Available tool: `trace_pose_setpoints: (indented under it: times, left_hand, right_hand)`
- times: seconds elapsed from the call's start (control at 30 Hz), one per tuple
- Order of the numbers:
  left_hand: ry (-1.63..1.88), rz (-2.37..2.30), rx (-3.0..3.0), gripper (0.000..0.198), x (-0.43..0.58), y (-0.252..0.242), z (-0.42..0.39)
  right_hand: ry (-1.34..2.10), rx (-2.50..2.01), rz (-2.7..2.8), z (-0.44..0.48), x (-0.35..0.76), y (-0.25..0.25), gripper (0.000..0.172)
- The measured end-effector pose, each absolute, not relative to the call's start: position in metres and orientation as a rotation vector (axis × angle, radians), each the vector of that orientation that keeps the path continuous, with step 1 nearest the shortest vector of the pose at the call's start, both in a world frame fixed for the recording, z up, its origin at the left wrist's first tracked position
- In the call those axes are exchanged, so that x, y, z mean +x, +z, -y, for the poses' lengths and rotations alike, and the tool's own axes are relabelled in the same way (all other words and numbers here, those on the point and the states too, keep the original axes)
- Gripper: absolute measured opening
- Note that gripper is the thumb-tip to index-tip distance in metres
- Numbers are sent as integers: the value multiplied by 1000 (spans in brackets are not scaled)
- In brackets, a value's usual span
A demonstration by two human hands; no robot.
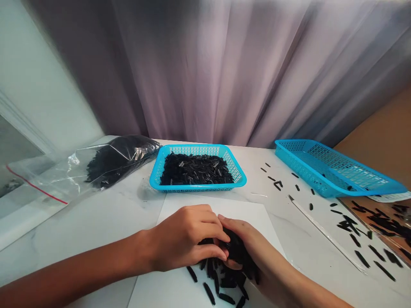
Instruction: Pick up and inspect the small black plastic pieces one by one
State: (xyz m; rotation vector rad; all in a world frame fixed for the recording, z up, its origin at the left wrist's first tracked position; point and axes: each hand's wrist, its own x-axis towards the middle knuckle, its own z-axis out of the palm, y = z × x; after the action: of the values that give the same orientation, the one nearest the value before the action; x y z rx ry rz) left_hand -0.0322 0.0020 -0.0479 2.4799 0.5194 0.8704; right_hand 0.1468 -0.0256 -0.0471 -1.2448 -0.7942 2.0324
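Note:
My left hand [195, 237] reaches in from the left with curled fingers. Its fingertips meet at a bunch of short, thin black pieces [239, 250]; exactly what they pinch is partly hidden. Cupped round that same bunch is my right hand [253, 244], its thumb on top and fingers mostly covered. More loose black pieces [224, 282] lie just below both hands on a white sheet [170, 252]. Beyond the hands, a blue plastic basket [198, 188] holds a heap of similar black pieces.
At left lies a clear zip bag [77, 171] filled with black material. A second blue basket [324, 171] at right has a few black bits in it. Scattered pieces [349, 224] and a thin white strip [327, 235] lie nearby. A curtain [208, 72] hangs behind.

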Motion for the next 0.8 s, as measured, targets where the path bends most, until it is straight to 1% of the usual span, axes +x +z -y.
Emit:
trace_pose_setpoints:
  times: [0.1,0.3,0.47,0.53,0.67,0.8]
  left_hand:
    - [917,-532,2406,8,-34,-42,-4]
    - [1038,-833,2220,12,-35,-38,-7]
    - [1035,-990,2144,5,-36,-37,-6]
    - [1037,-1032,2117,6,-35,-35,-4]
    - [1108,-1030,2138,14,-34,-34,-1]
    - [1251,-913,2361,11,-34,-35,-3]
  right_hand:
    - [2049,-1219,865,23,150,-47,37]
    - [1985,-1185,948,16,157,-42,34]
    - [1888,-1153,1056,14,160,-39,34]
    - [1837,-1161,1096,14,161,-38,33]
    - [1762,-1155,1164,14,162,-37,32]
    - [1733,-1151,1175,14,162,-37,33]
